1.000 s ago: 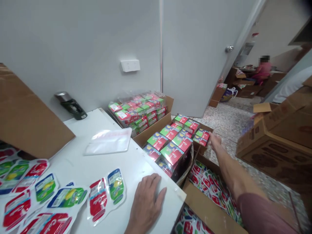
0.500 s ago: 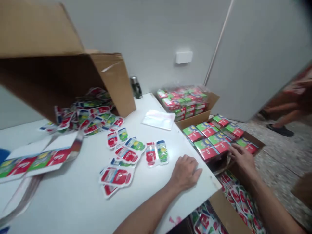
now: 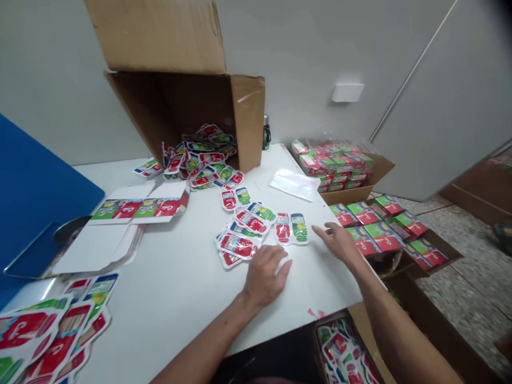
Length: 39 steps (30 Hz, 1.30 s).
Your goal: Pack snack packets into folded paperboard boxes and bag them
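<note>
My left hand (image 3: 266, 277) lies palm down on the white table (image 3: 192, 298), its fingertips beside a loose heap of foil pouches (image 3: 236, 240) printed in red and green. My right hand (image 3: 340, 242) rests on the tabletop with spread fingers, just right of a joined pair of pouches (image 3: 292, 228) and not touching it. Neither hand holds anything. A tipped cardboard box (image 3: 248, 122) lies on its side at the table's back, with many pouches (image 3: 204, 157) spilling from its mouth.
Flat printed pouch sheets (image 3: 138, 208) lie left of the heap, with more pouches (image 3: 52, 333) at lower left beside a blue board (image 3: 36, 202). Right of the table stand a wrapped stack of cartons (image 3: 332, 165) and an open box of red-green cartons (image 3: 384, 234). A clear plastic bag (image 3: 294, 184) lies on the table.
The view has swung left, showing the whole tipped box. My right hand has moved from the cartons onto the tabletop, and my left hand has shifted toward the pouches. The passing person's legs have gone.
</note>
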{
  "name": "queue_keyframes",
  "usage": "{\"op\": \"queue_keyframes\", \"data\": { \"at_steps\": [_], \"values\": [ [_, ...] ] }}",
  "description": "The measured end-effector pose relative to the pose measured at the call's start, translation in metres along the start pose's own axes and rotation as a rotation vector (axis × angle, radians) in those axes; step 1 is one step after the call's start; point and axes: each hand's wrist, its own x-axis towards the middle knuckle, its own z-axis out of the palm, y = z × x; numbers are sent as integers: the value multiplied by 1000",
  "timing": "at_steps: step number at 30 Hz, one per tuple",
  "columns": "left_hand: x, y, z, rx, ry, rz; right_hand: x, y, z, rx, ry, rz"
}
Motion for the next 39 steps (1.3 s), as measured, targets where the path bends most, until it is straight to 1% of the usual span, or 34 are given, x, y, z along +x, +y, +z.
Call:
{"op": "queue_keyframes", "data": {
  "at_steps": [1, 3, 5, 7, 10, 14, 17, 19, 22, 24, 26, 30, 34, 39],
  "values": [
    [1, -7, -8, 15, 26, -30, 7, -16, 9, -84, -15, 19],
    [1, -14, -15, 4, 53, -107, 21, -45, 23, -191, -47, 56],
    [-4, -13, -11, -18, 33, -215, 34, -65, 34, -201, -66, 85],
    [-13, -11, -3, -34, -24, -323, 44, -73, 41, -157, -76, 102],
    [-26, -10, 8, -66, -96, -429, 50, -70, 46, -72, -92, 105],
    [-35, -14, 11, -109, -103, -461, 40, -53, 47, 118, -69, 40],
    [-35, -15, 10, -144, -98, -484, 18, -42, 44, 310, -17, -46],
    [-33, -14, 11, -207, -77, -530, 0, -34, 40, 427, 24, -93],
    [-26, -13, 16, -373, -1, -629, -29, -23, 37, 634, 82, -148],
    [-20, -12, 20, -496, 48, -659, -45, -15, 38, 794, 103, -192],
    [-14, -11, 23, -601, 70, -638, -60, -10, 41, 902, 100, -238],
    [-11, -10, 24, -691, 77, -537, -81, -7, 53, 968, 44, -275],
    [-20, -10, 19, -673, 110, -491, -93, -13, 61, 1042, -36, -289],
    [-30, -11, 6, -638, 135, -493, -101, -24, 54, 966, -98, -364]
  ]
}}
